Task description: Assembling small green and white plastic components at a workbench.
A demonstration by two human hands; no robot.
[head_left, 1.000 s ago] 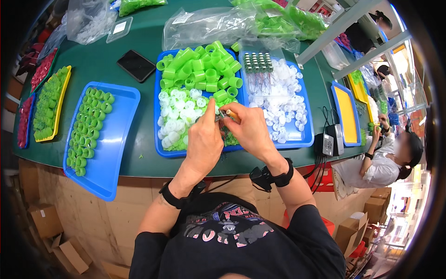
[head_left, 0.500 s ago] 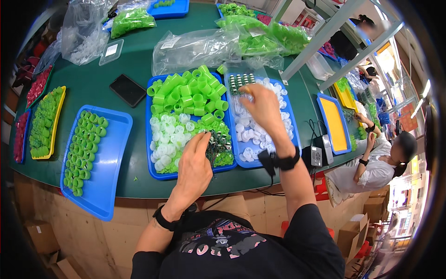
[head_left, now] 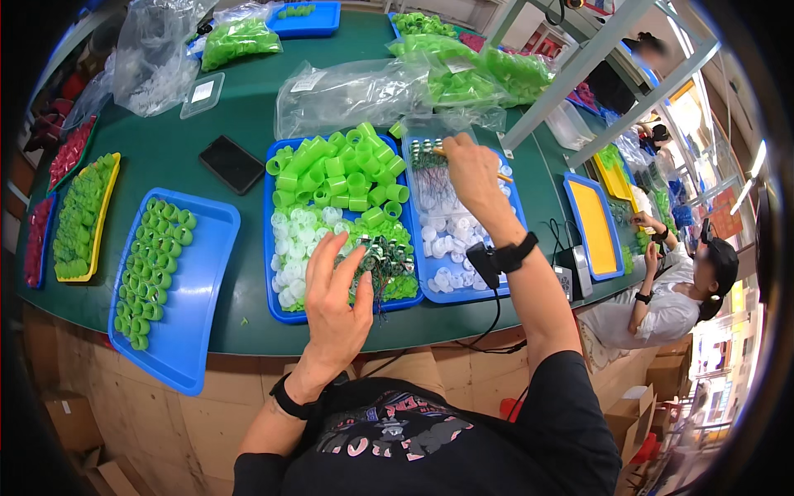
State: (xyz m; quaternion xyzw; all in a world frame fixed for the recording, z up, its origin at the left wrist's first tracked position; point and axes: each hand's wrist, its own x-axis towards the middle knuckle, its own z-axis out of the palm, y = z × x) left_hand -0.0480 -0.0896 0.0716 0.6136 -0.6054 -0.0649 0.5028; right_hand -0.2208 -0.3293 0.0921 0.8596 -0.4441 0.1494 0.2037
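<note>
My left hand (head_left: 337, 302) is open, fingers spread, over the front of a blue tray (head_left: 269, 240). Right beside its fingertips lies a cluster of small circuit boards with thin wires (head_left: 385, 258). Around them the tray holds bright green plastic rings (head_left: 335, 168), frosted white caps (head_left: 289, 277) and small green pieces (head_left: 401, 287). My right hand (head_left: 475, 178) is closed around a thin yellow-orange stick (head_left: 505, 178), whose ends poke out on both sides. It hovers at a clear plastic box (head_left: 430, 202) with more wired boards (head_left: 426, 157), partly covered by my hand.
The clear box rests on a second blue tray (head_left: 463, 291) of white caps. To the left are a dark phone (head_left: 231, 164) and a blue tray (head_left: 203, 289) with green rings in rows. Clear bags (head_left: 351, 95) lie behind. A metal frame (head_left: 571, 78) and a seated co-worker (head_left: 682, 281) are right.
My left hand has drawn back slightly from the wired boards and spread its fingers, leaving more of the cluster visible. My right hand has shifted slightly right, still at the clear box.
</note>
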